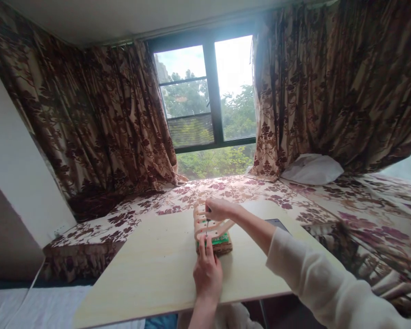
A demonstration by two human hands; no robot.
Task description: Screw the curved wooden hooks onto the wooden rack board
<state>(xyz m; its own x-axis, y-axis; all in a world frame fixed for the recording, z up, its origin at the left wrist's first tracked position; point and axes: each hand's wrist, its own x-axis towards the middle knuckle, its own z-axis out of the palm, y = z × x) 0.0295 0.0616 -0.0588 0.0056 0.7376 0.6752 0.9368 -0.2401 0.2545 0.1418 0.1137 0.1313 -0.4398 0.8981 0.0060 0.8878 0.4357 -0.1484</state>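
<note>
A light wooden frame with several crossbars [201, 224] lies on top of a green and brown package [222, 246] on the table. My right hand [219, 209] is closed round the dark handle of a screwdriver [207, 224], which points straight down at the frame's near end. Beside the screwdriver's tip, two fingers of my left hand [208, 269] press on that end and hold the frame steady. Whether a screw sits under the tip is too small to tell.
The pale wooden table [150, 269] carries the work. A dark flat object [276, 225] lies partly behind my right forearm. Floral cloth [140, 224] covers the ledge beyond, with a white plastic bag [313, 169] on it. Patterned curtains [123, 119] frame the window.
</note>
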